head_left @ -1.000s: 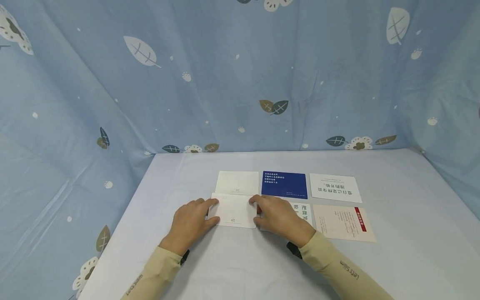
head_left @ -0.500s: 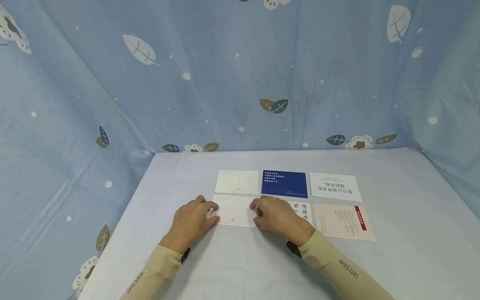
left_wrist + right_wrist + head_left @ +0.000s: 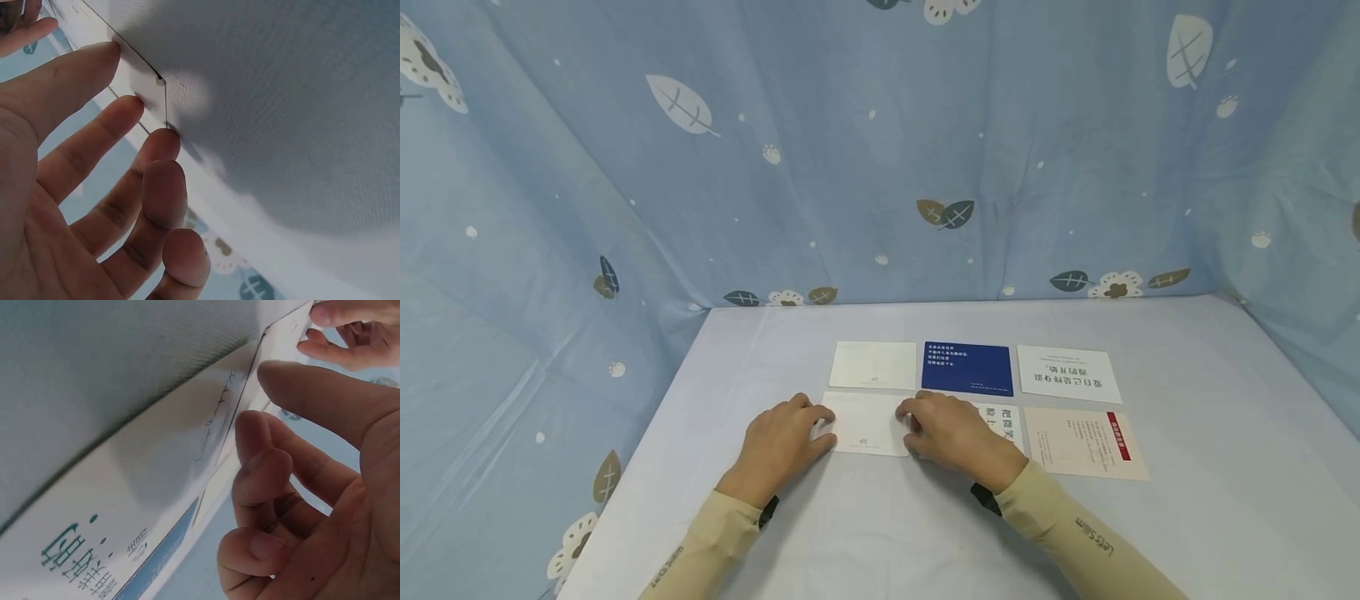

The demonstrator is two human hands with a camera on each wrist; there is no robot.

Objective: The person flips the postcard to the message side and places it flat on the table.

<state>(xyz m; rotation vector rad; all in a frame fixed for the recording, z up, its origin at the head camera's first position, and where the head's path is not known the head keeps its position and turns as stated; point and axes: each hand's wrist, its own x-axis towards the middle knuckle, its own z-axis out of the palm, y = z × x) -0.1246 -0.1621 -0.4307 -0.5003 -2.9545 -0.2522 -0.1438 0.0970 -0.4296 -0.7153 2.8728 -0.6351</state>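
A white postcard (image 3: pixel 867 417) with a small mark lies in the near row, flat on the white tabletop. My left hand (image 3: pixel 781 443) holds its left end, thumb by the near corner and forefinger farther up. In the left wrist view, fingertips (image 3: pixel 142 106) rest right at the postcard's edges. At the right end, my right hand (image 3: pixel 957 435) holds it between thumb and forefinger, the other fingers (image 3: pixel 261 478) curled in. Under the right hand a postcard with green lettering (image 3: pixel 1004 423) is partly hidden.
Behind lie a cream card (image 3: pixel 874 364), a blue card (image 3: pixel 967 368) and a white card with lettering (image 3: pixel 1069 373). A pinkish card with a red strip (image 3: pixel 1087 443) lies at the near right. A blue leaf-patterned curtain (image 3: pixel 820 167) hangs behind the table.
The white postcard's far edge has drawn back slightly from the cream card behind, leaving a narrow gap, and it lies flatter. Both hands keep nearly the same pose at its ends.
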